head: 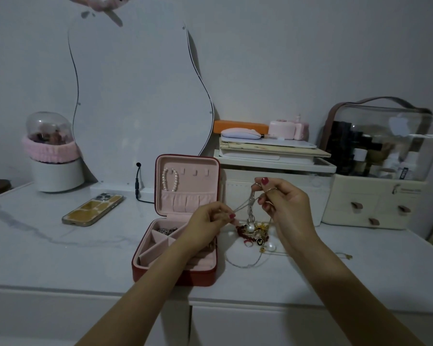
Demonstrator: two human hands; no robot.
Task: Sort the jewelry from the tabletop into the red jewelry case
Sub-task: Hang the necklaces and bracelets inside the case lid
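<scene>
The silver chain (250, 206) hangs above the jewelry pile (254, 233), at 3 o'clock from the red jewelry case (185, 275); the right hand (283, 203) pinches its upper end and the left hand (210, 221) pinches a strand drawn toward 9 o'clock. Lift straight up until the pendant end clears the pile, separate the strands slowly, then hang it on a free lid hook beside the pearl strand (170, 179). The left forearm hides part of the tray, and the chain appears snagged in the pile, though dim light prevents confirmation.

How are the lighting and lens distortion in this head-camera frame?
Head view: dim, flat, bluish light; wide-angle bowing curves the tabletop edge; the chain between left hand and right hand is thin and hard to resolve; the jewelry pile stays readable.
</scene>
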